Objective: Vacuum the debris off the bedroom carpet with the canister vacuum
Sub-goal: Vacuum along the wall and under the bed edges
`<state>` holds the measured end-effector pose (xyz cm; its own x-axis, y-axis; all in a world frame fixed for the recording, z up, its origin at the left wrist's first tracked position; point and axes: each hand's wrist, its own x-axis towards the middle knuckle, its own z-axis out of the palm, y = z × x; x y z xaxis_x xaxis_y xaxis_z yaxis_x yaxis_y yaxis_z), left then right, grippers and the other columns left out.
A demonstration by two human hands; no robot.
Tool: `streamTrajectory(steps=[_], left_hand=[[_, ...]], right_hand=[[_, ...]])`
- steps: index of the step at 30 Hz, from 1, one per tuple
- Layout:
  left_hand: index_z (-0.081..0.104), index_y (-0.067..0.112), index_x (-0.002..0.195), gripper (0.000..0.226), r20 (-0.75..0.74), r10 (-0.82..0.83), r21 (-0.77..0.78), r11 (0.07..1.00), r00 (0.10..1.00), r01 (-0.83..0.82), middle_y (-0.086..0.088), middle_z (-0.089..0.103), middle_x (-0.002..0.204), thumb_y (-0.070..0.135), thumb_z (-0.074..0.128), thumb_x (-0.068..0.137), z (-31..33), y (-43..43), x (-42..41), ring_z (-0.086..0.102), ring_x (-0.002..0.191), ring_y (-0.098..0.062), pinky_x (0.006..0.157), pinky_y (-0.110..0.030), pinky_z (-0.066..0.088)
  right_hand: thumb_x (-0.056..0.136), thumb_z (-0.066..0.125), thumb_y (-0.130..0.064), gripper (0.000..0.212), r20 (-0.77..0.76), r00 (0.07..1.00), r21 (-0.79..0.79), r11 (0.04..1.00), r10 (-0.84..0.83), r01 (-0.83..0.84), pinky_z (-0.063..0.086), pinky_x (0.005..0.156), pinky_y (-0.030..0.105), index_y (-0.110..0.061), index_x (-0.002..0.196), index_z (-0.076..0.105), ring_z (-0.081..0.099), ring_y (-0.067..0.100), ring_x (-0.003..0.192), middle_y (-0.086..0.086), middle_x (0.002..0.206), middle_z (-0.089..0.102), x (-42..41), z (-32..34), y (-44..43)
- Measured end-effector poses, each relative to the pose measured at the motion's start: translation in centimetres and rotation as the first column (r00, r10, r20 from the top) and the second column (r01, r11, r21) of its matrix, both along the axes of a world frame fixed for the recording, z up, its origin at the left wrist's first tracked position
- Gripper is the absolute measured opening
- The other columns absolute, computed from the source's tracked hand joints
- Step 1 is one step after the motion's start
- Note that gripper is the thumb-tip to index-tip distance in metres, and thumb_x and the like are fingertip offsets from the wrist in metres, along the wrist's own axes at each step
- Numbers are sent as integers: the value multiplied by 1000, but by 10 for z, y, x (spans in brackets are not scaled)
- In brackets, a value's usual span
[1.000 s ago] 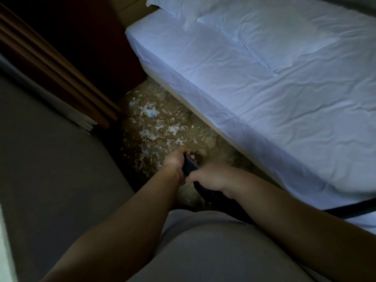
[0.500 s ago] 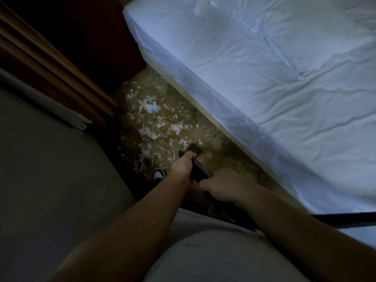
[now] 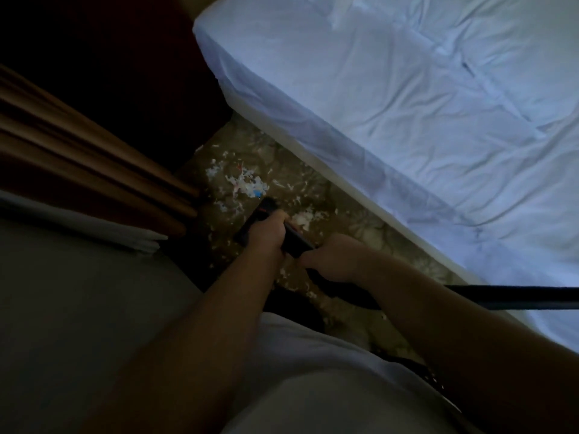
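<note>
I have both hands on the vacuum wand (image 3: 295,243). The left hand (image 3: 268,234) holds it further forward, fingers curled round the tube, and the right hand (image 3: 333,261) holds it just behind, fingers wrapped the same way. The hose (image 3: 517,297) trails off to the right edge of the frame.

The wand's long axis runs from lower right to upper left. The debris (image 3: 247,186) — white scraps with a blue fleck — lies on that same line just beyond the left hand, at the centre of the frame, on the carpet (image 3: 360,228) between the curtain (image 3: 94,158) and the bed (image 3: 407,104). Of the 2 hands, the left is nearer to it. I judge the next move to be a push up-left along the axis — the nozzle itself is too dark to make out.
</note>
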<state>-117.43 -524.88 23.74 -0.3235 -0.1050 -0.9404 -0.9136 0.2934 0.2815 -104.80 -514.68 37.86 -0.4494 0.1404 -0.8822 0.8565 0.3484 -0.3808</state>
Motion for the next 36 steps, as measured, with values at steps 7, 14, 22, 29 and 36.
streamTrajectory(steps=[7,14,22,29,36], left_hand=[[65,5,97,16,-157,-57,5,998,986,58,-9,66,87,21,65,95,57,-13,-12,63,71,-23,54,-34,50],[62,6,82,15,-138,-77,-31,997,987,73,-10,65,75,16,63,93,67,11,42,62,65,-24,60,-38,56],[60,8,81,27,-1,-230,-6,973,973,230,-9,60,76,28,56,99,57,81,147,56,63,-25,52,-36,45],[54,7,132,35,40,-275,109,957,961,269,-7,61,61,22,58,101,76,147,263,56,56,-21,50,-33,51],[52,8,78,27,95,-308,200,937,946,285,-7,49,66,15,49,104,87,192,340,47,64,-20,87,-39,44]], right_hand=[[96,71,-45,36,-27,1000,-67,998,-7,5,44,59,29,-9,96,73,59,20,63,6,78,65,-31,-36,-18],[97,68,-43,33,-66,997,-70,997,-37,32,50,60,30,-11,103,71,65,19,66,7,83,70,25,-37,-1],[96,69,-39,29,-21,986,-52,985,-165,163,45,53,25,-13,83,68,60,15,60,3,74,66,150,-11,50],[95,68,-43,32,1,976,32,976,-216,216,44,53,25,-12,86,68,59,15,61,5,77,65,264,7,107],[94,67,-38,30,28,972,98,968,-233,230,40,54,26,-9,86,67,53,16,61,5,73,59,334,12,142]])
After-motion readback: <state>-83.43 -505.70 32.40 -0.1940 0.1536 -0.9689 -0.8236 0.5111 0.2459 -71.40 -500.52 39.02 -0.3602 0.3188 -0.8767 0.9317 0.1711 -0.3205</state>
